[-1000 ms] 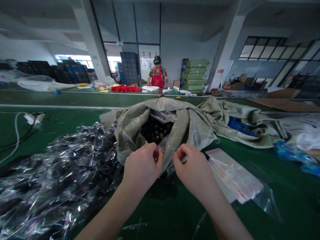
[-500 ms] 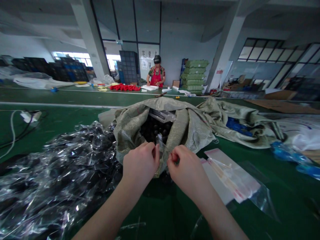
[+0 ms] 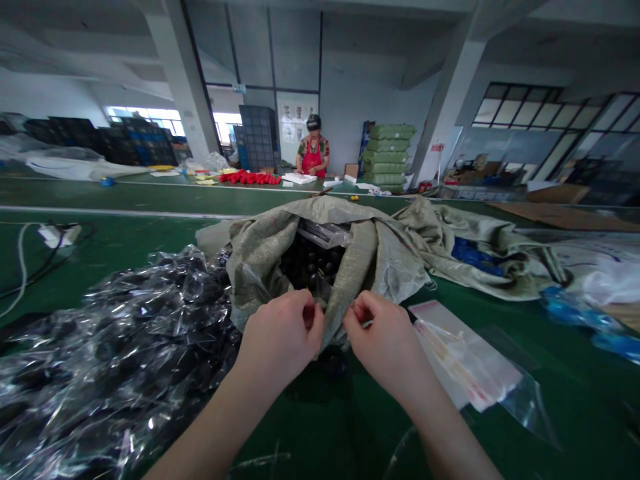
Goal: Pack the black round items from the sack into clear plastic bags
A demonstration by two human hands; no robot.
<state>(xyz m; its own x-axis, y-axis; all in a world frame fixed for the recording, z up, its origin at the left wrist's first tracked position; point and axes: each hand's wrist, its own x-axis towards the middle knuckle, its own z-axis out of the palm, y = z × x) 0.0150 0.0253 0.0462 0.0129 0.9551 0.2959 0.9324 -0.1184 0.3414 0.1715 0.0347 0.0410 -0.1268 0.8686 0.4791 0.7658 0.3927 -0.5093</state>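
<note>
My left hand (image 3: 280, 337) and my right hand (image 3: 383, 337) are side by side above the green table, both pinched on the top edge of a small clear plastic bag (image 3: 330, 303) stretched between them. Something dark hangs in the bag below my hands, hard to make out. Just behind stands an open woven sack (image 3: 370, 257) full of small black parts (image 3: 313, 257).
A heap of filled clear bags (image 3: 105, 347) lies left. A stack of empty clear bags with red strips (image 3: 465, 360) lies right. More sacking (image 3: 480, 247) and blue bags (image 3: 590, 320) lie far right. A person in a red apron (image 3: 313, 152) works at a far table. Cables (image 3: 30, 257) lie left.
My hands drew together half a second ago, then parted slightly again, still pinching the clear bag's edge. The view shifted a little.
</note>
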